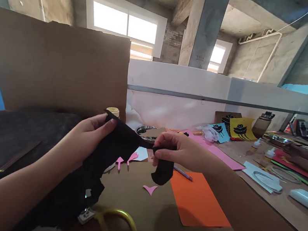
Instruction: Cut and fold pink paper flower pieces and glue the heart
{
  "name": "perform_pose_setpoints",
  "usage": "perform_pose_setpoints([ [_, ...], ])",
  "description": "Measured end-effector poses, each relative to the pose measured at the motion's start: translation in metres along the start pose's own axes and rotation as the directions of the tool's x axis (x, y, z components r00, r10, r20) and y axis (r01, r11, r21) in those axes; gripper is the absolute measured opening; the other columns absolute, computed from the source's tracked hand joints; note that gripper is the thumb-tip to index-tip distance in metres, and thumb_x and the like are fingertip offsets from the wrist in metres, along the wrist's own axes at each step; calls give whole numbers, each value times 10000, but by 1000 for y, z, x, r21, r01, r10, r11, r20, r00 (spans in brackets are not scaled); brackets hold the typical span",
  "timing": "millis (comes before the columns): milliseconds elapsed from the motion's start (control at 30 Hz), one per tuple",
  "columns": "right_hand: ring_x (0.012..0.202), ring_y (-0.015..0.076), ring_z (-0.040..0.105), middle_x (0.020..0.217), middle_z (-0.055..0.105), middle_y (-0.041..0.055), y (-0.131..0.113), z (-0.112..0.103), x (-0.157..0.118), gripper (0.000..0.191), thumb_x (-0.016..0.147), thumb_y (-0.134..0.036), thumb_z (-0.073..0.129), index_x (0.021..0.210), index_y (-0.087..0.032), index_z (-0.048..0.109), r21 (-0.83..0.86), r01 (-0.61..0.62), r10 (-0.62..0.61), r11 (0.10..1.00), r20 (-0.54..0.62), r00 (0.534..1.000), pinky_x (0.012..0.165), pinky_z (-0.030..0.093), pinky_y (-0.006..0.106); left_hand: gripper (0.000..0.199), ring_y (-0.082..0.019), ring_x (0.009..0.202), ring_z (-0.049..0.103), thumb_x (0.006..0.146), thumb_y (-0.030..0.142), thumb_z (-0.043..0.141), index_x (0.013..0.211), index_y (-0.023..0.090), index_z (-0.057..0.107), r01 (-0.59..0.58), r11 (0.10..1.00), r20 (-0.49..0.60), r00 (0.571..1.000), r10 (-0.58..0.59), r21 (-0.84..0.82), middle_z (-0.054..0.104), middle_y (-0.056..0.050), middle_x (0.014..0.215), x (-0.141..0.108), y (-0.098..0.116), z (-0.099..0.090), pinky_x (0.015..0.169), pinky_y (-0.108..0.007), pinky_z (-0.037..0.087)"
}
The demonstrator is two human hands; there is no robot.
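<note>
Brown tabletop below me bears a cut pink piece at six o'clock and seemingly whole orange paper near five, while left hand and right hand pinch a raggedly part-cut black sheet at eight.

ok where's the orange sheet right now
In the head view, the orange sheet lies on the table right of the small pink cutout, below the right hand, with a purple pen across its top edge.

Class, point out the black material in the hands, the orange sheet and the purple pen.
Black material (122,138): head view, broad upper part.
Orange sheet (200,202): head view, middle.
Purple pen (183,173): head view, middle of the barrel.
</note>
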State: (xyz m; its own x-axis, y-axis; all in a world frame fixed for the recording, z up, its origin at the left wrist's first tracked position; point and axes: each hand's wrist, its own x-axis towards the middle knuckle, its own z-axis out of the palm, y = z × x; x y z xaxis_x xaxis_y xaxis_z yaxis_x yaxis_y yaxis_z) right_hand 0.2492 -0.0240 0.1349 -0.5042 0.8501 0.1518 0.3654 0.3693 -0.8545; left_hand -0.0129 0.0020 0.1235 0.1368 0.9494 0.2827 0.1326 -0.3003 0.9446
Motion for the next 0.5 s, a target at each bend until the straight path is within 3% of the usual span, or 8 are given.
perform_pose_setpoints([
  [133,714,146,715,765,748,-4,3,-4,-1,53,935,-260,636,946,-213,616,122,-15,11,992,27,1000,672,562,285,262,-159,592,712,897,448,693,1059,243,674,99,981,-17,995,-103,-167,761,13,758,2,4,2,532,-210,585],
  [300,705,137,727,806,756,27,8,-9,3,173,975,-341,594,927,-183,645,97,-59,49,994,102,994,639,576,248,206,-145,517,680,884,410,711,960,222,677,103,985,-39,993,-110,-135,742,19,699,3,5,4,465,-191,552],
  [500,725,166,733,848,764,38,15,-19,7,261,918,-405,674,1036,-172,673,112,-96,73,989,193,979,635,608,281,319,-156,503,668,790,478,771,957,219,688,61,992,-88,994,-71,-111,721,19,674,10,-4,-2,413,-195,524],
])
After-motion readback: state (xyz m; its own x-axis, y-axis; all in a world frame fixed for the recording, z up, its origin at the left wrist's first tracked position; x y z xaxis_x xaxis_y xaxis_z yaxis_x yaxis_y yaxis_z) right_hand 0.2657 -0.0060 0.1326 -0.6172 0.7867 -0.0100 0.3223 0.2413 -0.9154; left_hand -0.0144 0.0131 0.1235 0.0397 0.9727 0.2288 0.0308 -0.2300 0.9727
